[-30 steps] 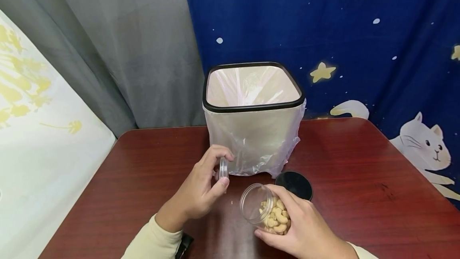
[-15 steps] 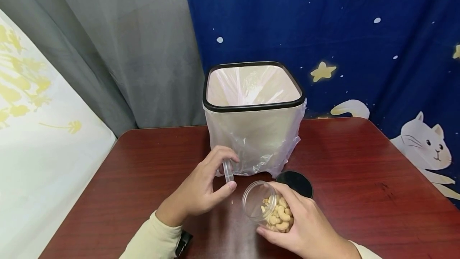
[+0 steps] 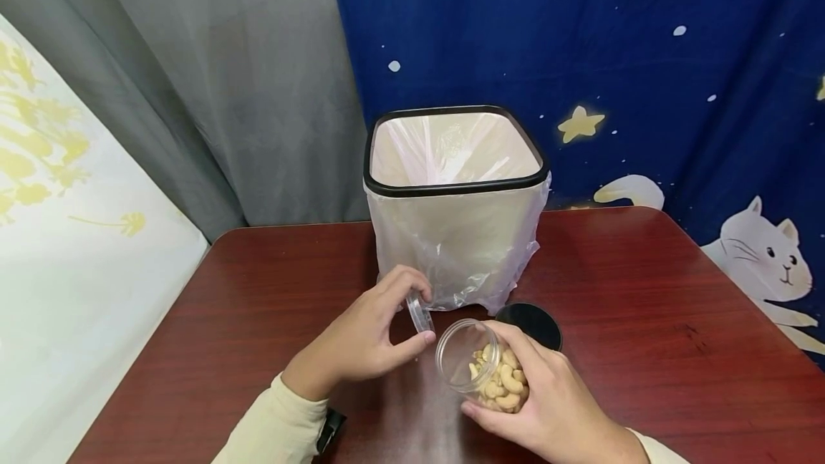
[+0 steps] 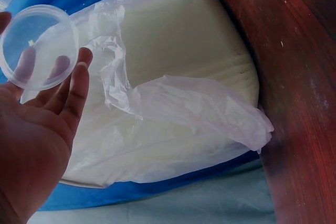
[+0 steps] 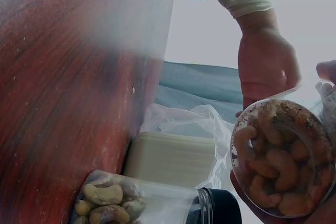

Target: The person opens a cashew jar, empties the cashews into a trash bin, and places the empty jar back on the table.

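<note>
My left hand point(image 3: 367, 335) pinches a clear plastic lid point(image 3: 420, 313) by its edge, just left of the jar's mouth. In the left wrist view the round lid point(image 4: 39, 45) faces the camera between thumb and fingers. A clear jar point(image 3: 465, 378) partly filled with cashews point(image 3: 505, 385) lies tilted in my right hand point(image 3: 557, 396), its uncapped mouth toward the lid. The right wrist view shows the jar's base point(image 5: 283, 158) with cashews and crumbs behind it. Behind my right hand stands a second jar of cashews point(image 5: 113, 203) with a black lid point(image 3: 531, 326), mostly hidden in the head view.
A pale bin point(image 3: 457, 235) with a black rim and a thin plastic liner stands at the back of the red-brown table point(image 3: 290, 292). Tiny crumbs lie on the tabletop. Grey and blue curtains point(image 3: 464, 27) hang behind, and a white printed cloth point(image 3: 84, 292) lies to the left.
My left hand has moved the lid rightward, closer to the jar's mouth, and the lid now leans more. My right hand and the jar have shifted only slightly right.
</note>
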Demonstrator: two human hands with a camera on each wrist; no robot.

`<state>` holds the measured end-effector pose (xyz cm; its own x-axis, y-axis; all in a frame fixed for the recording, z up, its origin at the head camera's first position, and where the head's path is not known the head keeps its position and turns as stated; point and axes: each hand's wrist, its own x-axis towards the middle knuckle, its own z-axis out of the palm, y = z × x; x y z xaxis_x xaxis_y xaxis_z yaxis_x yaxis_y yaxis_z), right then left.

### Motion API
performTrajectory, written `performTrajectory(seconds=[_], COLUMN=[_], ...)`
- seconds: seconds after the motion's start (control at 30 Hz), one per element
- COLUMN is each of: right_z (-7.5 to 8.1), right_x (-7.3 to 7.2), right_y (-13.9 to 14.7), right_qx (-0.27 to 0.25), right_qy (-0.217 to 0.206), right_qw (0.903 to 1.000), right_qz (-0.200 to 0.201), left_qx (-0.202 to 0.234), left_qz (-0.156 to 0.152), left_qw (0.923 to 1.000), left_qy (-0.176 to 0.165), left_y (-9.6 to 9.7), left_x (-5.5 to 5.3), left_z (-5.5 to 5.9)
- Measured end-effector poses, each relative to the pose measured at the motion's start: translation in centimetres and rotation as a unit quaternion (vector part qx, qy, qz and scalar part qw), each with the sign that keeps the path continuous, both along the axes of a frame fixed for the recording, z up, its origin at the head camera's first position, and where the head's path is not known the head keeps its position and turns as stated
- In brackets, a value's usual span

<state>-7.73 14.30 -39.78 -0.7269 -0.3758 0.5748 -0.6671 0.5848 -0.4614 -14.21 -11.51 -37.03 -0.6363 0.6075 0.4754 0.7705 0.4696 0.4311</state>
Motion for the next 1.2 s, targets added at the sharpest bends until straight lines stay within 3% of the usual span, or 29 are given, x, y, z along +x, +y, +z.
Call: performTrajectory(seconds=[0.2,0.47,1.07,1.2], right_z=[0.0,0.0,0.0,0.0], right_x=[0.0,0.1,0.1,0.2], right_y=[0.1,0.1,0.0,0.1], right_qx=[-0.003,0.002,-0.005,-0.016], right_qy=[-0.007,-0.001,-0.020,-0.022], right_qw=[1.0000,0.9999,0.9997,0.9996], right_qz=[0.002,-0.010,-0.013,-0.011], left_qx=[-0.023,-0.043,-0.097,-0.112], left_qz=[0.006,0.012,0.005,0.012], left_qw=[0.9995,0.9989,0.9911,0.9904], left_qy=[-0.019,-0.016,-0.091,-0.079], left_y=[0.1,0.3,0.7,0.8], left_x=[-0.1,-0.4,-0.6,-0.7], left_z=[-0.2,-0.8,-2.5,-2.9])
